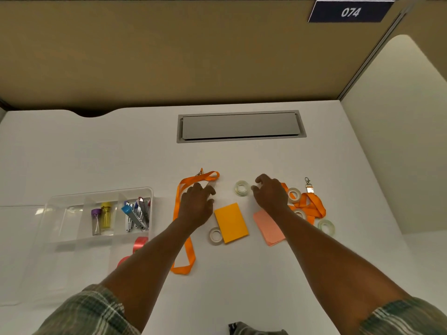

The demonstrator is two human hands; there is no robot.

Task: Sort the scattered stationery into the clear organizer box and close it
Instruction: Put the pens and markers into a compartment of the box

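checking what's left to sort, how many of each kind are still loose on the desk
tape rolls: 5
lanyards: 2
note pads: 2
red ribbon rolls: 2
total: 11

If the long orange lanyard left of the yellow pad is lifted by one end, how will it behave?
Likely floppy: the orange lanyard lies in loose flat loops, so it should dangle. Its metal clip may swing.
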